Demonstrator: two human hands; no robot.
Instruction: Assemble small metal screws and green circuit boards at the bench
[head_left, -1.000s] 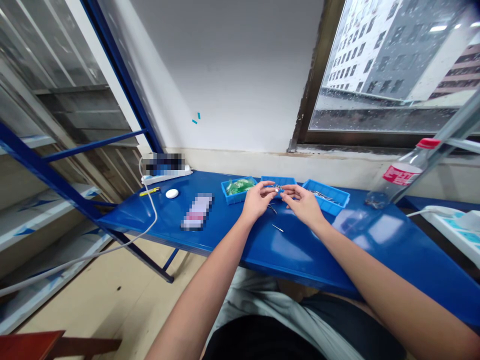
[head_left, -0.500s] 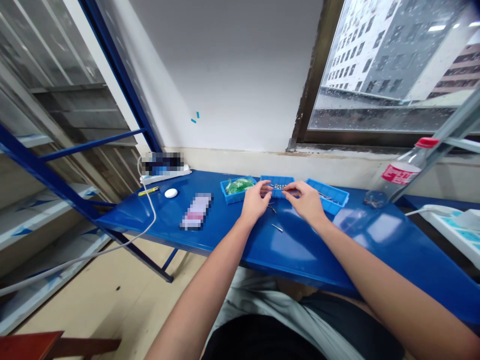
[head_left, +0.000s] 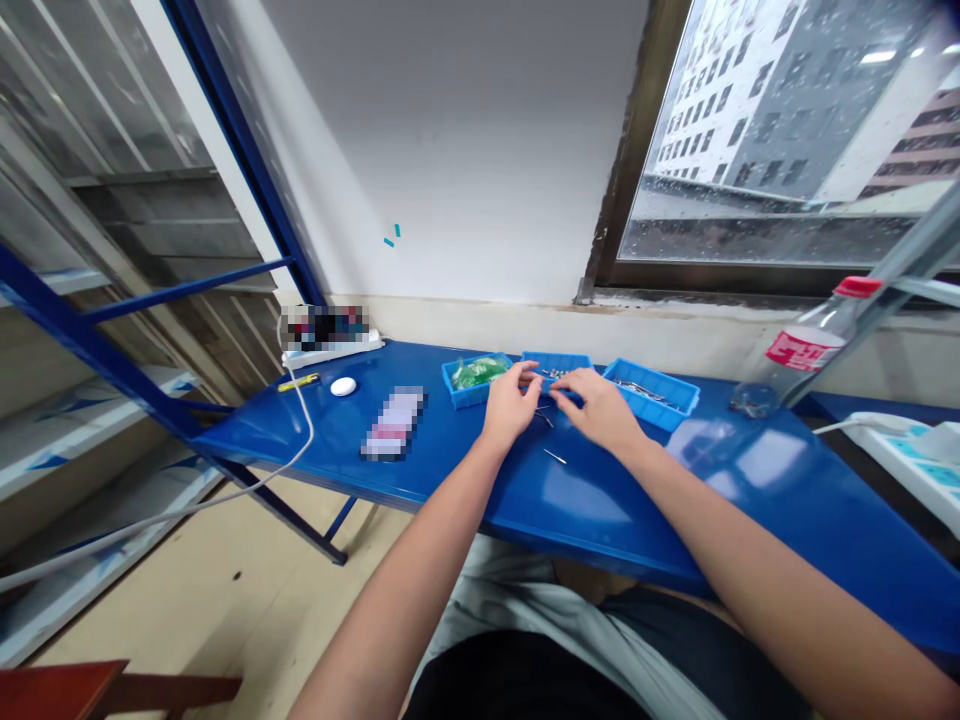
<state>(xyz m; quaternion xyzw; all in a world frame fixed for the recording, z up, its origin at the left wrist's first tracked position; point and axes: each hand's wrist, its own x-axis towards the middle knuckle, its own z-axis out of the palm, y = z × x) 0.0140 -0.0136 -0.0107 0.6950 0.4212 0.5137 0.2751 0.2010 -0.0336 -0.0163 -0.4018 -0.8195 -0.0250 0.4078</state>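
- L hand [head_left: 511,405] is hovering over the blue worktop [head_left: 457,460], fingers bent & thumb near them; can't tell if it's gripping anything.
- R hand [head_left: 600,408] is facing it across a small gap, thumb & forefinger tips coming close together; any tiny pc. btwn them is too small to make out.
- Mid bin [head_left: 556,358], blue plastic, is sitting just behind both hands, w/ small metal parts [head_left: 559,374] showing inside; fingers are blocking some of its front.
- Dark thin tool [head_left: 545,418] is lying on the worktop just below the gap btwn hands; slim metal rod [head_left: 555,456] is lying nearer the body.
- L bin [head_left: 472,398] is holding a green bundle [head_left: 480,372]; L hand is overlapping its near R corner.
- R bin [head_left: 671,418] is holding long metal pcs. [head_left: 651,391]; R hand is covering its L end.
- Pixelated phone-like item [head_left: 395,423] is lying L of the hands, well apart; further L, a white oval item [head_left: 343,386] & a yellow cutter-like tool [head_left: 299,382].
- Pale cable [head_left: 306,430] is crossing the worktop's L end, passing over the yellow tool.
- Clear bottle [head_left: 806,345], red cap, is standing at far R, near the window [head_left: 780,130].
- Its red label [head_left: 802,349] is carrying white lettering, too blurred to read.
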